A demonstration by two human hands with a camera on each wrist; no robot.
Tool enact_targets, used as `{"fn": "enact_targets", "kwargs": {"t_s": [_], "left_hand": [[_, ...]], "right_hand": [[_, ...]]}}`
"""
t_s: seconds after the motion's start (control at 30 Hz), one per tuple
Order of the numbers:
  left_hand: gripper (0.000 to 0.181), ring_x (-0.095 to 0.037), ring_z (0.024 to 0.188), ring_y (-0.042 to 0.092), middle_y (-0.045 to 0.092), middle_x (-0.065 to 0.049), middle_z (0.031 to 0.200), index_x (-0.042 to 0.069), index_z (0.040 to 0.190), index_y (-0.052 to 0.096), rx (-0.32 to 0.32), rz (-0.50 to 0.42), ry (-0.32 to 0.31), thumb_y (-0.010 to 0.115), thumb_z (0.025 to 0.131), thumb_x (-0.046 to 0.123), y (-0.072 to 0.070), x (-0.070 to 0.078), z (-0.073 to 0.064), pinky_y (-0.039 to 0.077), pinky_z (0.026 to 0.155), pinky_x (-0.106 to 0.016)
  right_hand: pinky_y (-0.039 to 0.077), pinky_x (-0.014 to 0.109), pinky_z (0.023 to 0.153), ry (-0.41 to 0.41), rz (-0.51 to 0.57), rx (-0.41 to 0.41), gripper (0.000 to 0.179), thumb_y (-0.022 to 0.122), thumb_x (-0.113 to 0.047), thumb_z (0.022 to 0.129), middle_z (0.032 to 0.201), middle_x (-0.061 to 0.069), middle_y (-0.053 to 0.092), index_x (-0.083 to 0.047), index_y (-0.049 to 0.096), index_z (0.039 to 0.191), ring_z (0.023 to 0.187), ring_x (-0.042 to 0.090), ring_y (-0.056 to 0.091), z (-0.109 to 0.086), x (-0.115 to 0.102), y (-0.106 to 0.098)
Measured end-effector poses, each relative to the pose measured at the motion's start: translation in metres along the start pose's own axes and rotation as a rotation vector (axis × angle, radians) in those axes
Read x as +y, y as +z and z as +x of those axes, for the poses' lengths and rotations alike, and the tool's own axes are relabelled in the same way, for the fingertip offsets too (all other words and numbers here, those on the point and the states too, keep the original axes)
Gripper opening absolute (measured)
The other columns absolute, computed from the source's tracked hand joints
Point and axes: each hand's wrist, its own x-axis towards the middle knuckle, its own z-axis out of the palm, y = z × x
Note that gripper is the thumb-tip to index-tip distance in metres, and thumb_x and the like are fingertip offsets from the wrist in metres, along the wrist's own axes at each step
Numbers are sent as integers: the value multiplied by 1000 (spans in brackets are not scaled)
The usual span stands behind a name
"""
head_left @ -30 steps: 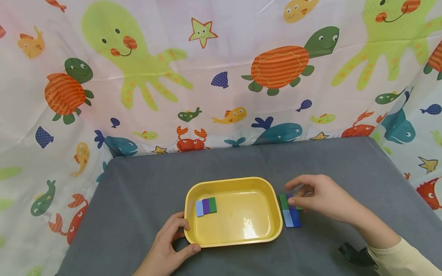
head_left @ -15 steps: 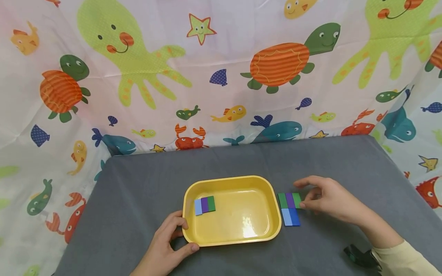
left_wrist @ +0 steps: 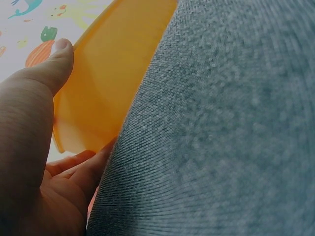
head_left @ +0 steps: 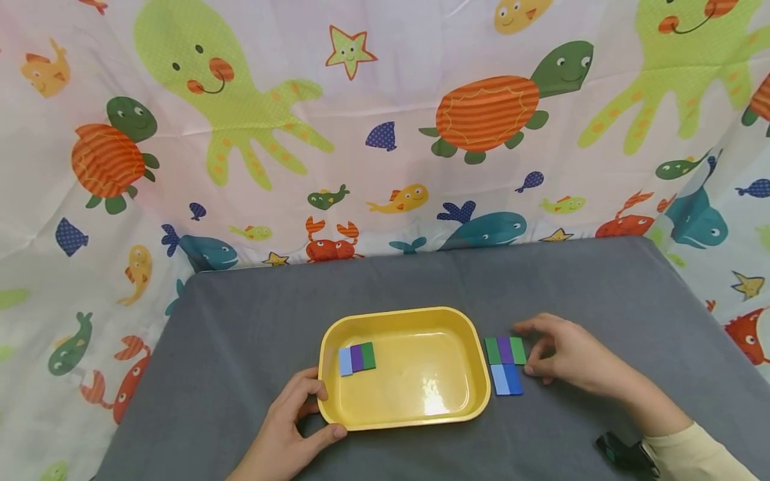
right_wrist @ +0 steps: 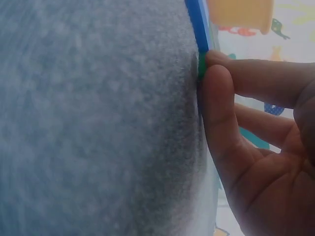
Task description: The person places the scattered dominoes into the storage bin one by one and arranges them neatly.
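Note:
My left hand [head_left: 291, 421] grips the left front corner of a yellow plastic tray [head_left: 415, 423], thumb at the front rim, fingers on the left side. In the left wrist view that hand [left_wrist: 59, 162] lies along the tray's outer wall [left_wrist: 106, 83]. Three tiles lie inside: light blue [head_left: 345, 361], purple [head_left: 357, 358] and green [head_left: 369, 355]. Right of the tray, my right hand [head_left: 571, 351] touches or nearly touches a green tile [head_left: 517, 350], fingers bent loosely beside its edge. The right wrist view shows fingertips [right_wrist: 216, 73] against the green tile [right_wrist: 202, 64].
Beside that tile lie a purple tile [head_left: 505, 350] and a darker green tile [head_left: 492, 351]. Below them are a light blue tile [head_left: 499, 379] and a blue tile [head_left: 513, 379]. A grey cloth [head_left: 421, 280] covers the table; a sea-animal curtain [head_left: 397, 87] hangs behind.
My right hand has moved right and down from above the tiles, uncovering the purple and right-hand green tiles. My left hand and the tray stay put.

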Motion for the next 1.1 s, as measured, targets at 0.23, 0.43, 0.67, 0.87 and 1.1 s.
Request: {"fn": "enact_targets", "kwargs": {"t_s": [0.23, 0.43, 0.67, 0.87, 1.1], "left_hand": [[42, -25, 126, 59, 54, -1, 149, 21, 116, 60, -5, -16, -20, 93, 91, 24, 0, 2, 0, 57, 100, -23], [42, -23, 125, 60, 54, -1, 149, 23, 116, 60, 5, -3, -1, 93, 90, 25, 1, -1, -1, 58, 100, -25], [40, -24, 125, 62, 54, -2, 149, 22, 116, 60, 5, -5, 16, 92, 92, 23, 2, -1, -1, 58, 99, -26], [40, -24, 126, 61, 53, -3, 149, 20, 117, 59, -3, -11, 7, 91, 93, 21, 1, 0, -1, 57, 100, -24], [41, -24, 126, 61, 53, -3, 150, 18, 116, 59, -2, -15, 12, 92, 92, 21, 1, 0, 0, 58, 99, -26]], "right_hand": [[59, 33, 58, -36, -42, 17, 59, 90, 3, 85, 123, 15, 61, 4, 66, 138, 69, 18, 67, 2, 2, 3], [59, 33, 58, -33, -55, 35, 55, 90, 4, 84, 117, 12, 61, 2, 68, 135, 69, 17, 66, 3, 3, 5], [60, 32, 59, -23, -53, 31, 51, 89, 3, 85, 114, 10, 62, 0, 70, 132, 71, 17, 66, 4, 7, 4], [59, 32, 59, -33, -41, 27, 49, 87, 4, 85, 116, 11, 63, 1, 70, 132, 70, 17, 66, 5, 7, 3], [58, 31, 59, -28, -51, 39, 49, 87, 3, 85, 109, 9, 64, 1, 70, 131, 68, 17, 66, 4, 7, 2]]}}
